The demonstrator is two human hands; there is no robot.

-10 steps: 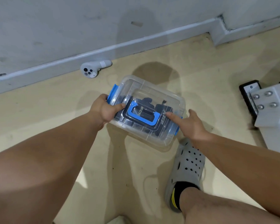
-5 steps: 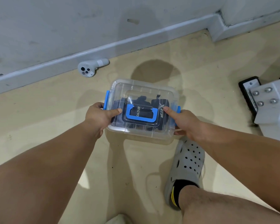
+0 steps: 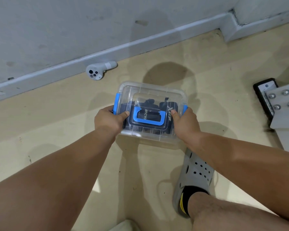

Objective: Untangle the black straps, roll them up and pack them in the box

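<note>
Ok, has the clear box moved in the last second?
Yes. The clear box has turned counterclockwise in view: its right end swung away from the grey shoe toward the baseboard. The left hand and right hand grip its ends.

One head-worn camera looks steeply down, close above the floor (image 3: pixel 207 67).

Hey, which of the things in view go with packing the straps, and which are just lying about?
Belongs to the job:
clear box, lid on
black straps inside it
left hand and right hand, gripping its ends

Just lying about:
white controller
white bolted bracket
grey clog, being worn
</note>
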